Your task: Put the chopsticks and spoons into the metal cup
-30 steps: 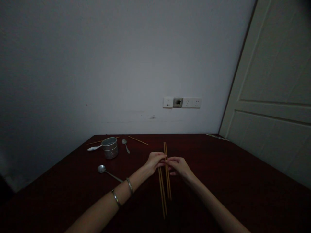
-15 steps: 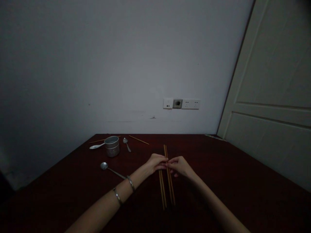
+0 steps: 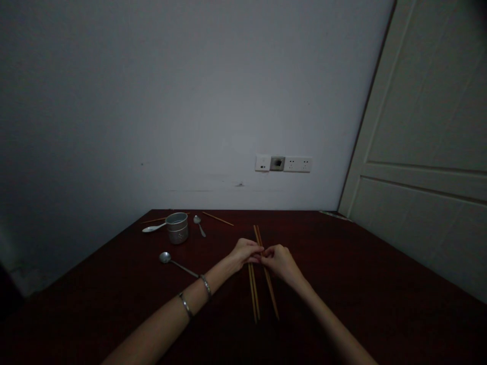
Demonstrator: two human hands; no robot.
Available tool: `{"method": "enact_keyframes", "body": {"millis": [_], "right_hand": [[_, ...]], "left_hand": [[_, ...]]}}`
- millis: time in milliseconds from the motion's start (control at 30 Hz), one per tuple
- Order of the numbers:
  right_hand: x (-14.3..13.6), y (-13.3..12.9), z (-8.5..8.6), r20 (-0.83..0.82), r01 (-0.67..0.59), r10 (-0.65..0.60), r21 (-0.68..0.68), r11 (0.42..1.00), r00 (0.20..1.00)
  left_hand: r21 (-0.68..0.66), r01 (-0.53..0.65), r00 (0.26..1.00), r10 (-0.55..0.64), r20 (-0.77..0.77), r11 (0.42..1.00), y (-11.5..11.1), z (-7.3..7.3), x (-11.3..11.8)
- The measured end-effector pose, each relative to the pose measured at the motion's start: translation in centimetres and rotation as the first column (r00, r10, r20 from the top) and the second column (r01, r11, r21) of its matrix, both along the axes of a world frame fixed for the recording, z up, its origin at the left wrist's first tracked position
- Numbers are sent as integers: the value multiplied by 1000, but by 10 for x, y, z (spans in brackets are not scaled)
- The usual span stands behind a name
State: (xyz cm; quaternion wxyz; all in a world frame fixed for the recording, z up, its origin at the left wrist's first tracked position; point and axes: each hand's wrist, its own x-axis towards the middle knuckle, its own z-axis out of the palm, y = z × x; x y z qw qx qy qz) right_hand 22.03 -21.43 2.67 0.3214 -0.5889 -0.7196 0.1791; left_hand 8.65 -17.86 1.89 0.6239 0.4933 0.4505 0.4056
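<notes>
My left hand [image 3: 244,252] and my right hand [image 3: 280,261] meet fingertip to fingertip over the table, each closed in a pinch on a pair of wooden chopsticks [image 3: 271,294]. This pair slants from the upper left to the lower right, its two sticks close together. A second pair of chopsticks [image 3: 253,294] comes out below my left hand. Its upper ends are hidden by the hand, and whether the hand holds it or it lies on the table I cannot tell. Two bracelets circle my left forearm.
To the left stands a grey metal cup [image 3: 177,229]. About it lie a white spoon [image 3: 152,228], a small metal spoon [image 3: 200,226], a long-handled spoon [image 3: 166,257] and a loose chopstick [image 3: 217,218]. Another thin stick [image 3: 154,220] passes behind the cup. A wall with sockets [image 3: 298,164] rises behind the table.
The chopsticks between my fingers have turned: their lower ends swung right, their upper ends slightly left, and the sticks lie closer together below. Both hands stay nearly in place.
</notes>
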Motion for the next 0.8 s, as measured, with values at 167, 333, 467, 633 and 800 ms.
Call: {"method": "enact_keyframes", "body": {"millis": [167,333,467,633,800], "right_hand": [[1,4,-12,89,60,-55,-60,996,994],[-1,4,-26,209,128,-99,-131,983,973],[-9,-4,-25,307,103,-58,-133,986,950],[-19,-17,-16,401,79,-44,-73,994,915],[-21,-21,-15,437,76,-42,-60,995,898]], "left_hand": [[45,-15,992,21,-128,999,3,0,-8],[130,-132,978,151,-146,983,17,5,-24],[181,-249,952,275,-136,951,32,0,-39],[179,-292,934,321,-159,939,43,-19,-51],[158,-290,931,316,-181,944,44,-30,-53]]}}
